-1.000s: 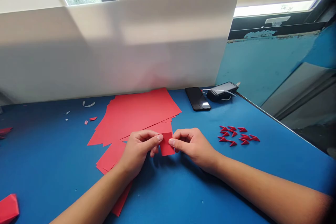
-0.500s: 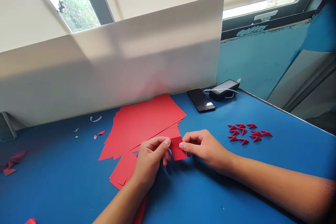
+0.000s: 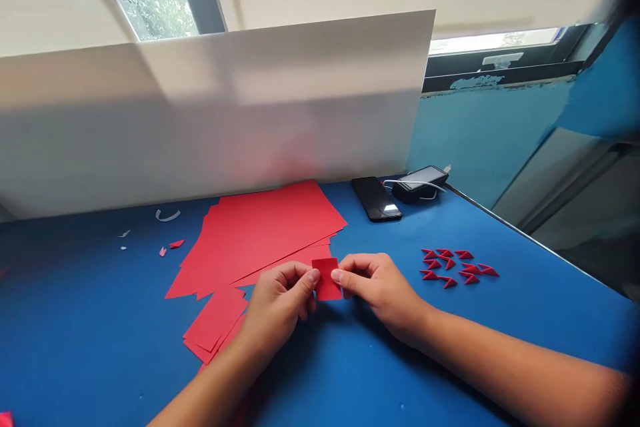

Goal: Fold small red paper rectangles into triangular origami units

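My left hand [image 3: 280, 303] pinched the left edge of a small red paper piece [image 3: 327, 285], and my right hand [image 3: 385, 290] pinched its right edge, thumbs on the near face. I held it over the blue desk [image 3: 375, 380], just in front of the large red sheets [image 3: 265, 233]. Smaller red sheets [image 3: 215, 320] lay beside my left forearm. Folded red pieces [image 3: 471, 269] sat clustered to the right; a black phone [image 3: 375, 199] lay farther back.

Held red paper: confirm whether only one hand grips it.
No, the left hand and the right hand both pinch the small red paper.
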